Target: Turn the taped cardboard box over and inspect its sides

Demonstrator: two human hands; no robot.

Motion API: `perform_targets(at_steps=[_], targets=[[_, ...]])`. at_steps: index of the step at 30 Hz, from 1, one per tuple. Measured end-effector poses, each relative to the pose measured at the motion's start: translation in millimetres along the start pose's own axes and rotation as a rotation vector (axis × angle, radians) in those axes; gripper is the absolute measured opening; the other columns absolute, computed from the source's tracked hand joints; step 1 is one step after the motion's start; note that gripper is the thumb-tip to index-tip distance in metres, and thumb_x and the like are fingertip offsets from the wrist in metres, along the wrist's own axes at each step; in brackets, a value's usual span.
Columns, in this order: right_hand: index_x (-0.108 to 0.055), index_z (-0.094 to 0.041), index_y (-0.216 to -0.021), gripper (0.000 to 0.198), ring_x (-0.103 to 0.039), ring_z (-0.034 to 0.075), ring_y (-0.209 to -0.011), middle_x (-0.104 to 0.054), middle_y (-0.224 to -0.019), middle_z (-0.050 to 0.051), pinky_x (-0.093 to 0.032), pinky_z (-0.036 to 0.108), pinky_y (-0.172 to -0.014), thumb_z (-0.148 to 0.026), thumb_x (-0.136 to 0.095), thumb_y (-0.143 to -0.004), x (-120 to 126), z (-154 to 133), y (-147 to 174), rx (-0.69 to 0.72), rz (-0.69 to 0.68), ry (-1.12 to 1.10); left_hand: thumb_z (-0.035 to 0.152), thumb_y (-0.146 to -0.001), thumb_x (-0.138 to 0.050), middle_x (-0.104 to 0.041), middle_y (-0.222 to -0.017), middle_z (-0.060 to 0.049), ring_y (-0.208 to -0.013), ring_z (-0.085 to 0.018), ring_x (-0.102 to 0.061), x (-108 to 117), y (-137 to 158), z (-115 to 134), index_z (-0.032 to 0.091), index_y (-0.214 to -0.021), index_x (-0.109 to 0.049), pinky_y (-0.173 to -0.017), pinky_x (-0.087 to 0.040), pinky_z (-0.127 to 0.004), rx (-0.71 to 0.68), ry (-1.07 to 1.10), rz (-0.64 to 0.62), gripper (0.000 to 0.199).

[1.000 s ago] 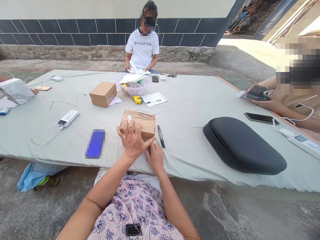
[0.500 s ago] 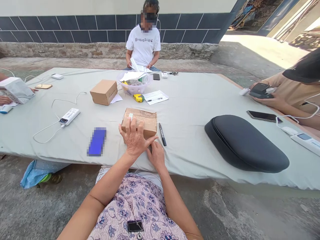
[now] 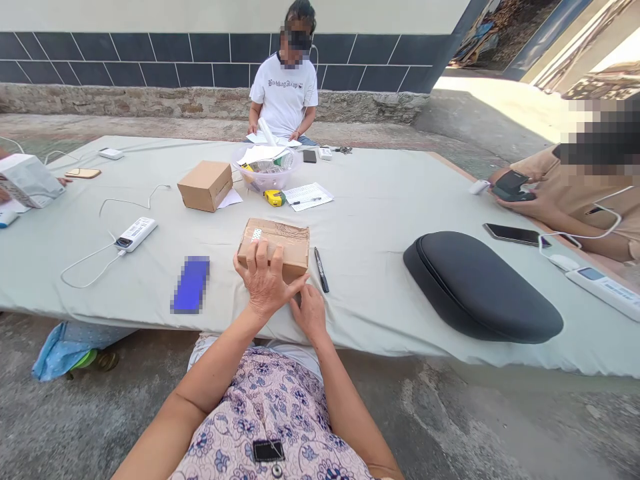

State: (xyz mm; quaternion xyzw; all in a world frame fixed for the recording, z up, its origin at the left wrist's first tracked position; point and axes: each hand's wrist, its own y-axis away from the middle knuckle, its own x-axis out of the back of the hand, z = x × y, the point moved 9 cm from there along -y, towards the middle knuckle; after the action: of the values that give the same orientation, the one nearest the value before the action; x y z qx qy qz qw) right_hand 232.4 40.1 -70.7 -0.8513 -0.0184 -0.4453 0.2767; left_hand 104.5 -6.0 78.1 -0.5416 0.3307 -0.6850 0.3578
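Note:
A small brown cardboard box (image 3: 286,239), with clear tape and a white label on top, lies near the table's front edge. My left hand (image 3: 264,283) grips it, fingers spread over the top and near side, thumb stretched toward the right corner. Below that thumb, my right hand (image 3: 311,312) is at the box's near right corner with its fingers curled. Their tips are partly hidden, so I cannot make out what they pinch. A black marker pen (image 3: 321,270) lies just right of the box. To the left is a blurred blue rectangle (image 3: 191,285).
A larger closed carton (image 3: 205,185), a basin (image 3: 267,179) of odds and ends, a yellow tape measure (image 3: 274,198) and a written sheet (image 3: 317,193) lie beyond. A white power bank (image 3: 136,235) is left, a black cushion (image 3: 480,287) right. People sit around the table.
My view has shifted slightly, while both hands keep nearly the same hold at the box. The person opposite has lowered the white paper, and the person at right has moved their head.

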Motion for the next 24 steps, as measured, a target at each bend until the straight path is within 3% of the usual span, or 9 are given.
perform_targets(at_steps=[12, 19, 24], targets=[[-0.058, -0.017, -0.123, 0.034, -0.063, 0.029, -0.097, -0.069, -0.103, 0.012, -0.052, 0.044, -0.086, -0.033, -0.054, -0.093, 2, -3, -1, -0.026, -0.02, -0.055, 0.077, -0.069, -0.067, -0.063, -0.132, -0.019, -0.128, -0.04, -0.053, 14, -3, -13, 0.023, -0.119, -0.065, -0.109, -0.028, -0.06, 0.021, 0.019, 0.043, 0.073], [-0.048, -0.022, -0.139, 0.048, -0.07, 0.024, -0.095, -0.074, -0.108, 0.009, -0.057, 0.04, -0.085, -0.04, -0.053, -0.095, 18, 13, 6, -0.089, 0.155, -0.385, 0.068, -0.075, -0.067, -0.062, -0.124, -0.017, -0.125, -0.034, -0.053, 45, -11, -32, 0.019, -0.12, -0.061, -0.108, -0.041, -0.051, 0.102, 0.19, 0.16, 0.066], [-0.05, -0.023, -0.141, 0.05, -0.069, 0.02, -0.089, -0.069, -0.125, 0.012, -0.058, 0.037, -0.082, -0.043, -0.056, -0.095, 50, 19, 14, -0.149, 0.294, -0.411, 0.069, -0.082, -0.059, -0.058, -0.128, -0.017, -0.126, -0.031, -0.053, 29, -3, -53, 0.019, -0.125, -0.055, -0.11, -0.042, -0.048, 0.221, 0.339, 0.095, 0.066]])
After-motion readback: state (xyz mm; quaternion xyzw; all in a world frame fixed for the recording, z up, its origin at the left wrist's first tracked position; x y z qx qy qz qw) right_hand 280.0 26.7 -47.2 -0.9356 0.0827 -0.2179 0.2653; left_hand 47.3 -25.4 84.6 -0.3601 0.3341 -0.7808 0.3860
